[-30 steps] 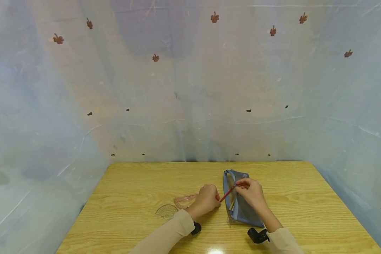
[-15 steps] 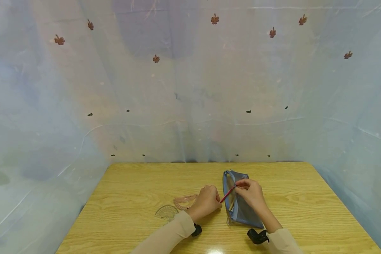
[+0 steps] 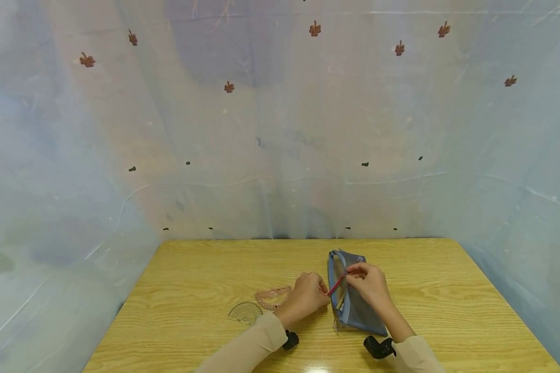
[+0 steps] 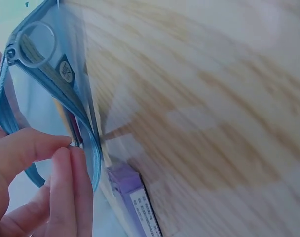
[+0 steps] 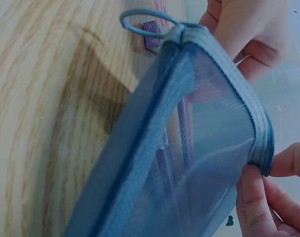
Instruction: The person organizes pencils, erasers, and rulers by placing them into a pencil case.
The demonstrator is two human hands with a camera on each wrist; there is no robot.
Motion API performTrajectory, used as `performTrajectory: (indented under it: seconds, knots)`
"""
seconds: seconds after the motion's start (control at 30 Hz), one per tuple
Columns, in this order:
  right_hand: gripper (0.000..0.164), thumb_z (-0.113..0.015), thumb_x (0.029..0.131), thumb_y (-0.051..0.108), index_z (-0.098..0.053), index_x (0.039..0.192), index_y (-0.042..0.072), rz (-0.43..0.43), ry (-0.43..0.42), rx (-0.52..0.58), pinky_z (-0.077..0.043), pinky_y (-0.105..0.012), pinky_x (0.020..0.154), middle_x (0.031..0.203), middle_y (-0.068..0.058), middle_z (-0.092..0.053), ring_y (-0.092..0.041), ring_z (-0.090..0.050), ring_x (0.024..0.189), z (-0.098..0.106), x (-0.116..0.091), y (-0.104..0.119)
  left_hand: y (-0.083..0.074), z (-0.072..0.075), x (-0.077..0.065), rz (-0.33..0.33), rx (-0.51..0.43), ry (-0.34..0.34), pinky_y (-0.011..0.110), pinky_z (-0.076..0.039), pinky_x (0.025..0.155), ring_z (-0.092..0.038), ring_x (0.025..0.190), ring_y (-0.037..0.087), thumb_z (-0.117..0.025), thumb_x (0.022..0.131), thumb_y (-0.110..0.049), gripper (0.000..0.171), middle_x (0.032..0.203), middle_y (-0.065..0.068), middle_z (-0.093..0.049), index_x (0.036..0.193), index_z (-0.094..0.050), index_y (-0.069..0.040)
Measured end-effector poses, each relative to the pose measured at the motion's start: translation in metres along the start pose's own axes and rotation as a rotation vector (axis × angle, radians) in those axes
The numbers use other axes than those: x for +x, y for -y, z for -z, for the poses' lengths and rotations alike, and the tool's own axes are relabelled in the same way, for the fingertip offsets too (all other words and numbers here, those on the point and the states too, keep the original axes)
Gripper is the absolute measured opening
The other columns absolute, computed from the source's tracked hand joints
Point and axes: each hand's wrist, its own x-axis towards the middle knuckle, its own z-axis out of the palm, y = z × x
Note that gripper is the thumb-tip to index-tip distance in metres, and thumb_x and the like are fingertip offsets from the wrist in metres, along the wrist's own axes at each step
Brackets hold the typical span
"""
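In the head view my left hand (image 3: pixel 306 295) pinches the end of a slim red pencil (image 3: pixel 337 285). The pencil slants up into the open mouth of a blue mesh zip pencil case (image 3: pixel 365 312). My right hand (image 3: pixel 371 283) pinches the zip edge of the case between thumb and fingers, keeping the mouth apart. Through the mesh in the right wrist view, slim pencils (image 5: pixel 183 131) show inside the case. The left wrist view has my left fingertips (image 4: pixel 71 148) together at the zip opening, below the ring pull (image 4: pixel 37 43).
A pink protractor (image 3: pixel 274 297) lies beside my left hand, and a clear protractor (image 3: pixel 245 312) is left of my wrist. A purple box with a white label (image 4: pixel 132 195) lies on the wooden table (image 3: pixel 191 269) near the case. A pale sheet (image 3: pixel 280 129) hangs behind.
My left hand has edged right towards the case with the pencil, baring more of the pink protractor. The right hand and the case have stayed in place.
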Motion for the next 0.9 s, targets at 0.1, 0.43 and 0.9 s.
performTrajectory:
  seconds: [0.1, 0.43, 0.9]
  knots:
    - [0.013, -0.073, 0.084, -0.004, -0.073, 0.097, -0.005, -0.004, 0.002, 0.006, -0.052, -0.024, 0.060, 0.083, -0.007, -0.070, -0.018, -0.065, 0.074, 0.000, 0.000, 0.000, -0.002, 0.000, 0.000, -0.014, -0.056, 0.004, 0.021, -0.046, 0.043, -0.055, 0.048, 0.004, -0.081, 0.078, 0.000, 0.017, 0.060, -0.007, -0.060, 0.071, -0.069, -0.010]
    - [0.016, -0.071, 0.083, -0.007, -0.072, 0.099, -0.008, -0.014, 0.004, 0.043, -0.052, -0.023, 0.061, 0.085, -0.009, -0.070, -0.019, -0.066, 0.076, 0.002, 0.001, 0.000, -0.011, 0.002, 0.000, -0.020, -0.229, 0.065, 0.021, -0.052, 0.051, -0.061, 0.057, 0.005, -0.079, 0.082, 0.000, 0.006, 0.068, -0.005, -0.066, 0.080, -0.075, -0.004]
    - [0.016, -0.071, 0.083, -0.005, -0.073, 0.099, -0.007, -0.007, 0.000, 0.037, -0.053, -0.023, 0.063, 0.087, -0.010, -0.071, -0.021, -0.066, 0.079, 0.006, 0.003, -0.001, -0.015, -0.002, -0.005, 0.001, -0.312, 0.083, 0.022, -0.050, 0.051, -0.060, 0.058, 0.006, -0.081, 0.084, -0.008, 0.005, 0.070, -0.005, -0.068, 0.081, -0.078, -0.006]
